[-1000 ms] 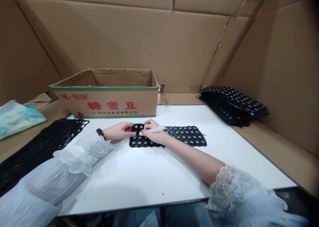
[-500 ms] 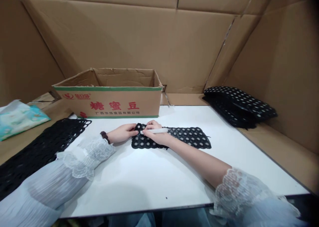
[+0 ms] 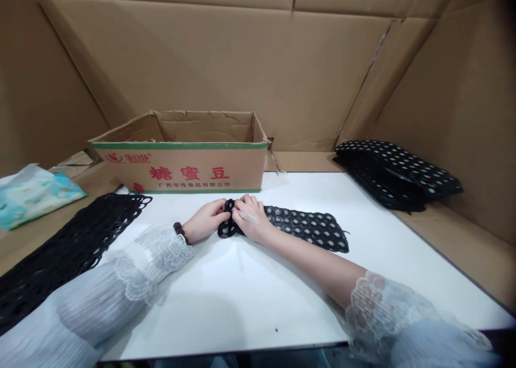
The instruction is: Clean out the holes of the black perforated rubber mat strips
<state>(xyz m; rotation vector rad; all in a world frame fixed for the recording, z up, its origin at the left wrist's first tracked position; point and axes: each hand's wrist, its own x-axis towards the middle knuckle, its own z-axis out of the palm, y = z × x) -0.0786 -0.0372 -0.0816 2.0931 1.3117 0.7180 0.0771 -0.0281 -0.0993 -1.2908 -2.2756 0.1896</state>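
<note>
A strip of black lace fabric (image 3: 310, 225) with rows of round, pale-centred dots lies on the white table. Its left end is lifted and bunched between my hands. My left hand (image 3: 205, 221) pinches that end between thumb and fingers. My right hand (image 3: 258, 225) is closed at the same place, its fingers bent against the fabric. A white pen-shaped tool (image 3: 246, 216) is tucked in the right hand; only a short length shows, and its tip is hidden.
Behind my hands stands an open cardboard box (image 3: 181, 166) with red lettering. Black openwork fabric (image 3: 72, 239) lies at the left, near a tissue pack (image 3: 44, 196). Folded dotted black fabric (image 3: 395, 169) is piled at the right. Cardboard walls (image 3: 226, 61) surround the table (image 3: 209, 314).
The fabric's left end has gone from lying flat to being lifted and bunched. My right hand has curled inward, and the white tool now shows far less. The view has shifted slightly.
</note>
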